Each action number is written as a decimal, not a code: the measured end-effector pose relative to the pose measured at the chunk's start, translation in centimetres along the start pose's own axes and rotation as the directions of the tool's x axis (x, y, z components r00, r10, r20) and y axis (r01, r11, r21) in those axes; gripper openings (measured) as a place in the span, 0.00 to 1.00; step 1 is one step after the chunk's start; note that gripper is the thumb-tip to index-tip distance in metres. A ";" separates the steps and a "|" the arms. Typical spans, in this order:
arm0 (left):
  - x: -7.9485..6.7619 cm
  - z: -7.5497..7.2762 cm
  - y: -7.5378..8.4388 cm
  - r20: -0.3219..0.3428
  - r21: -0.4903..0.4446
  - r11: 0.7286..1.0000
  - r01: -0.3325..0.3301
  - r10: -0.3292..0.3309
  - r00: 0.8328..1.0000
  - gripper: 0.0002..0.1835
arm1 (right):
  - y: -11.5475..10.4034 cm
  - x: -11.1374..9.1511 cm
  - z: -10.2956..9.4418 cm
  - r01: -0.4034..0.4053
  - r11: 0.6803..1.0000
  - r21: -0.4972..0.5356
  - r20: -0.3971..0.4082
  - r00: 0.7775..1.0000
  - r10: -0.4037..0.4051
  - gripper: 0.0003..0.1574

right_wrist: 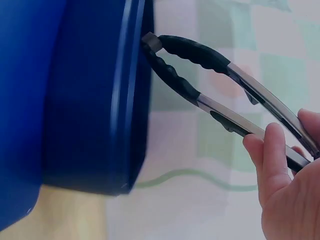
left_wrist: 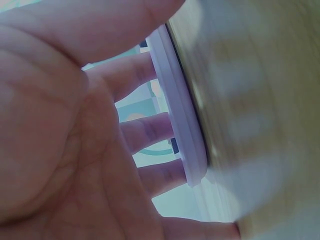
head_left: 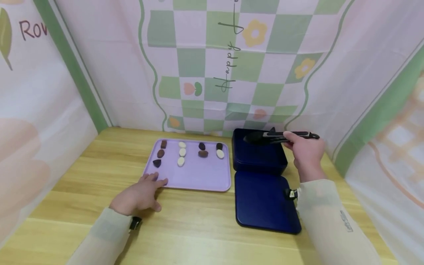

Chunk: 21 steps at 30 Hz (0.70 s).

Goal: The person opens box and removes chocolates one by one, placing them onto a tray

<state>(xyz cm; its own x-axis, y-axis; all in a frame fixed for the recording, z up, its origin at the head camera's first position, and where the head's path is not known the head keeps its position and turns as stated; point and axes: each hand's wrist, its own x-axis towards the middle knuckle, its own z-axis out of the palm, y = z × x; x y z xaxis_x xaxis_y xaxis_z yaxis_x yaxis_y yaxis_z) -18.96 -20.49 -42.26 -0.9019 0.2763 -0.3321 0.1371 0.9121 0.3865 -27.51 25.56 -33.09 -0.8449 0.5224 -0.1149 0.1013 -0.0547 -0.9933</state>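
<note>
My right hand (head_left: pixel 308 151) grips a pair of black and steel tongs (right_wrist: pixel 240 102), whose tips are over the rim of a dark blue box (head_left: pixel 260 169). Between the tips in the right wrist view is a small brown block (right_wrist: pixel 152 42) that looks like chocolate. My left hand (head_left: pixel 140 195) lies with spread fingers at the near left corner of a lilac tray (head_left: pixel 202 186), fingertips over its rim. Chocolate-like pieces stand on the tray in columns: a brown cube (head_left: pixel 163 144), a dark pointed piece (head_left: pixel 157 163), white ovals (head_left: pixel 182 152) and several brown or dark ones.
A dark blue lid (head_left: pixel 265 202) lies on the wooden table (head_left: pixel 195 228) in front of the box, under my right forearm. Printed cloth (head_left: pixel 192 33) hangs behind the table and at both sides, close behind the tray and box.
</note>
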 end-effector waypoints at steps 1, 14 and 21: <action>0.0 0.0 0.0 -0.001 0.000 1.000 -0.001 0.001 1.000 0.47 | -0.2 -0.5 0.1 0.008 1.000 0.017 0.005 1.000 -0.008 0.41; -0.2 0.1 0.0 0.000 -0.011 1.000 0.006 -0.006 1.000 0.47 | -0.1 -8.9 4.1 0.472 0.881 -0.042 0.124 0.877 -0.464 0.20; -0.1 0.1 -0.1 -0.003 -0.005 1.000 0.001 -0.001 1.000 0.47 | 1.0 -11.6 5.7 0.529 0.838 -0.134 0.193 0.843 -0.502 0.18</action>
<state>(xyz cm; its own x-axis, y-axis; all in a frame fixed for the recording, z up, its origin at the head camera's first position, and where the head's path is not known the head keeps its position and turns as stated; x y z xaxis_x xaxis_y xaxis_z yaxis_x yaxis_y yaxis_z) -18.82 -20.59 -42.30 -0.9032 0.2744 -0.3300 0.1341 0.9109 0.3903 -20.63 14.65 -32.78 -0.8646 0.3035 0.4004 -0.2921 0.3448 -0.8921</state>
